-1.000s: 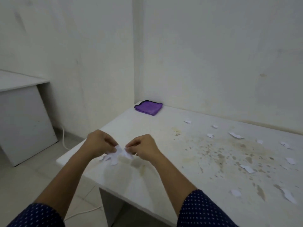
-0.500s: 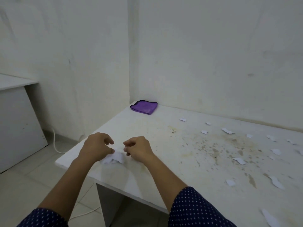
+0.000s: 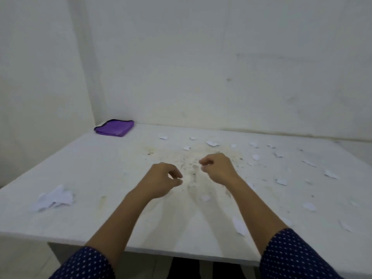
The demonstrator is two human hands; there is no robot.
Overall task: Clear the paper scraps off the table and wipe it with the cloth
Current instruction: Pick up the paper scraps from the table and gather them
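One view, head camera: soft with blur; the table (image 3: 100, 168) is cut off at the right edge and the near-left corner.
Hard to make out: the right hand (image 3: 218, 168) shows only its back, so whether its curled fingers hold anything cannot be told.
Left hand (image 3: 161, 181): hovers above the table, loosely curled, thumb and forefinger slightly apart, gripping nothing.
Paper scraps (image 3: 211, 143): small white torn bits, strewn over the far and right parts of the table.
Heap (image 3: 54, 198): larger crumpled white pieces near the left front edge, well apart from both hands.
Cloth (image 3: 114, 127): purple, folded, at the far-left corner beside the wall.
Stains (image 3: 193, 164): brown speckles between and beyond the hands.
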